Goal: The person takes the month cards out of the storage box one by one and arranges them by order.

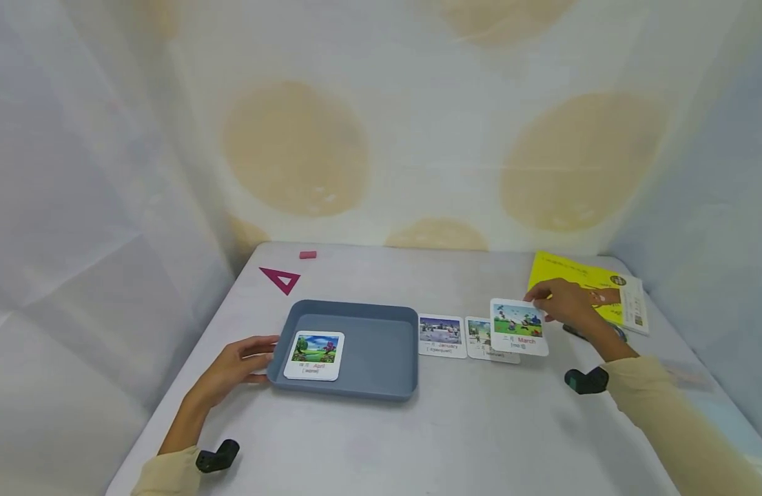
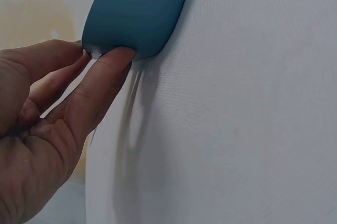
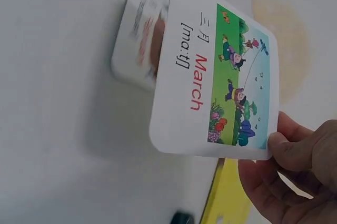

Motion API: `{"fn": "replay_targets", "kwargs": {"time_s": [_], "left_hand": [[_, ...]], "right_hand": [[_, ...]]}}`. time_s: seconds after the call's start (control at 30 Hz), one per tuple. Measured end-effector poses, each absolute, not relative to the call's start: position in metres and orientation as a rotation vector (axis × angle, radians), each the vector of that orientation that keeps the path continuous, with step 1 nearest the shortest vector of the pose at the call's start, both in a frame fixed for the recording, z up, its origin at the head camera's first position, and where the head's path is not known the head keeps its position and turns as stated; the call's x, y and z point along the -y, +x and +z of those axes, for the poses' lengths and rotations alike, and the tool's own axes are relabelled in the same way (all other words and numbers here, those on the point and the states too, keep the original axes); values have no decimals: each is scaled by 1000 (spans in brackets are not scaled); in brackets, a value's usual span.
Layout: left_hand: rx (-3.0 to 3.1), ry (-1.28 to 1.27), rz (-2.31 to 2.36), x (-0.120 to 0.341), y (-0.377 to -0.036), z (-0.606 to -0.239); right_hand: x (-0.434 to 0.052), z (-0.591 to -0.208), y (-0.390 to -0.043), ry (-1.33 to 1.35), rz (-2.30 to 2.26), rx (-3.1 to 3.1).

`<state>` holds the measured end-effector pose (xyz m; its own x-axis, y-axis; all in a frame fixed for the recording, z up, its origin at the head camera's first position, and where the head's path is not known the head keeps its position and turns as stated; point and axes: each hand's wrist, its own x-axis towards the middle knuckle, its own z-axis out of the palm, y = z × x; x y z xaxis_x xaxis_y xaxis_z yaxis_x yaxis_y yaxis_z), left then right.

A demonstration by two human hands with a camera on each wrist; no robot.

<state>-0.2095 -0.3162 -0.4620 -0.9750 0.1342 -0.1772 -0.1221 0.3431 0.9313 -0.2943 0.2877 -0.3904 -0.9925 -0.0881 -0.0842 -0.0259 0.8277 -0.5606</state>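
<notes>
Right hand (image 1: 567, 303) pinches the March card (image 1: 519, 326) by its far top corner, thumb on the picture face, holding it lifted and tilted above the February card (image 1: 480, 337), which lies on the bench (image 1: 480, 427) beside the January card (image 1: 441, 335). Looks light, thin, stiff laminated board with rounded corners and a glossy, likely slippery face, so an edge or corner pinch suits it. Left hand (image 1: 235, 365) has relaxed fingers, fingertips (image 2: 117, 58) touching the rounded corner of the smooth blue-grey plastic tray (image 1: 381, 372), where the April card (image 1: 315, 354) lies flat.
</notes>
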Motion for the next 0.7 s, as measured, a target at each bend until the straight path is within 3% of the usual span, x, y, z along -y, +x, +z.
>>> {"fn": "replay_targets", "kwargs": {"time_s": [0.23,0.7], "left_hand": [[-2375,-30,1669,320,-209,-460],[-2373,-74,1661,317,-211,-460]], "right_hand": [[-322,-407,-285,-37,-778,-2980],[-334,-436,-285,22,-705,-3017]]}}
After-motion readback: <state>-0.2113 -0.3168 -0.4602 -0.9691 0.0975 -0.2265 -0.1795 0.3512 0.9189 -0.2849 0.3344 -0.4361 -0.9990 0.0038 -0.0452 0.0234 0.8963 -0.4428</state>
